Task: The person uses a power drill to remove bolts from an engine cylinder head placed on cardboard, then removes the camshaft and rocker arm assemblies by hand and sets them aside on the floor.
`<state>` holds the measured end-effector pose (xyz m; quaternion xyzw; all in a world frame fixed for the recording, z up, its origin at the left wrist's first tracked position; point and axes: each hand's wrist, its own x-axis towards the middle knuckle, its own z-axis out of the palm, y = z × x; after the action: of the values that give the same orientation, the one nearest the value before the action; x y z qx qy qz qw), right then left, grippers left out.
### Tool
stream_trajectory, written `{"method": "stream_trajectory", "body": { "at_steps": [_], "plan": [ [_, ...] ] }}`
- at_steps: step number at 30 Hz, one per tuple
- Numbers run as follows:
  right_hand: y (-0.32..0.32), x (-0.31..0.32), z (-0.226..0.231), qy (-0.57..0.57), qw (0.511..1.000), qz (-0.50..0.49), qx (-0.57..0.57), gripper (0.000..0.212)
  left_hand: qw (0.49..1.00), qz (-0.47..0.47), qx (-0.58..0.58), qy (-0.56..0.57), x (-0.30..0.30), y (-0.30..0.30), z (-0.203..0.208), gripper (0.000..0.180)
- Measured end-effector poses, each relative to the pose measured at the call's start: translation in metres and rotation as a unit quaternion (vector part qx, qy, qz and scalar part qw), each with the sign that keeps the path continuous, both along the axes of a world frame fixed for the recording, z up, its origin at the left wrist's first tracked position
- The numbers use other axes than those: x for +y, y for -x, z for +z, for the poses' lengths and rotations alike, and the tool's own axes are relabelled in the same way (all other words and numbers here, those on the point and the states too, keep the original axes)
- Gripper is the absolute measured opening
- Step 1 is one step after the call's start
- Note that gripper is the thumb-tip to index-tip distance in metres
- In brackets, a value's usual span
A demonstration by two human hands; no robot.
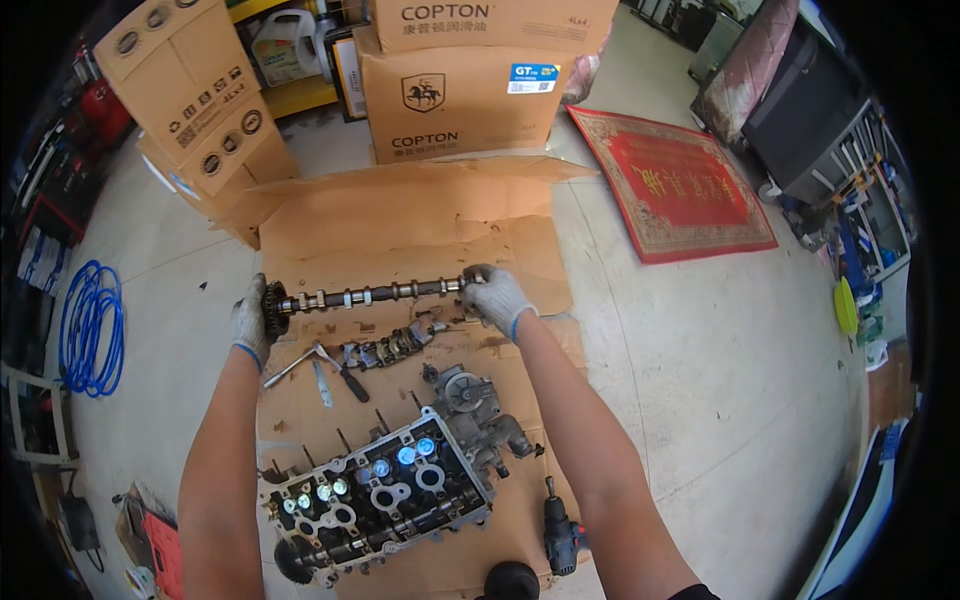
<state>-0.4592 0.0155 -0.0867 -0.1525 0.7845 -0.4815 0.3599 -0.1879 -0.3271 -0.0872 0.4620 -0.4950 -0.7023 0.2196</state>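
Observation:
A camshaft (372, 295) stretches level between my two gloved hands above the flattened cardboard. My left hand (250, 318) is closed round its left end, at the dark toothed gear (274, 310). The plain right end sits in the grip of my right hand (494, 298). Nearer to me lies a cylinder head (385, 497) with shiny round tappets, a second camshaft (420, 522) in it and a grey metal housing (470, 395) at its far right corner. Between that and my hands are several camshaft bearing caps (390, 346) and a ratchet wrench (345, 372).
A cordless power tool (560, 530) lies right of the cylinder head. Cardboard boxes (465, 95) are stacked at the back, with more boxes (190, 100) at back left. A red patterned mat (680, 185) is on the floor at right, a coiled blue hose (92, 330) at left.

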Motion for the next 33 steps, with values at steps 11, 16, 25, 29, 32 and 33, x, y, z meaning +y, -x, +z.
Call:
{"method": "stream_trajectory", "body": {
  "at_steps": [11, 16, 25, 29, 32, 33],
  "plan": [
    [0.073, -0.036, -0.057, -0.084, 0.99, 0.072, 0.09, 0.057, 0.991, -0.014, 0.127, -0.04, -0.019, 0.036, -0.075, 0.037],
    [0.061, -0.024, -0.067, -0.15, 0.946, 0.105, 0.268, 0.062, 0.992, -0.118, -0.037, 0.028, -0.012, 0.032, -0.048, 0.051],
    [0.068, -0.004, -0.079, -0.088, 0.964, 0.013, 0.25, 0.073, 0.89, -0.264, -0.251, 0.275, 0.072, -0.099, 0.072, 0.065],
    [0.011, 0.031, -0.048, -0.033, 0.952, -0.107, 0.284, 0.057, 0.944, -0.161, -0.234, 0.168, 0.099, -0.243, 0.093, 0.055],
    [-0.071, 0.08, -0.009, 0.046, 0.95, -0.124, 0.284, 0.041, 0.961, -0.005, -0.274, 0.03, 0.14, -0.348, 0.078, 0.051],
    [-0.097, 0.098, 0.011, 0.005, 0.967, -0.071, 0.245, 0.039, 0.961, 0.026, -0.275, -0.014, 0.153, -0.382, 0.065, 0.053]
  ]
}}
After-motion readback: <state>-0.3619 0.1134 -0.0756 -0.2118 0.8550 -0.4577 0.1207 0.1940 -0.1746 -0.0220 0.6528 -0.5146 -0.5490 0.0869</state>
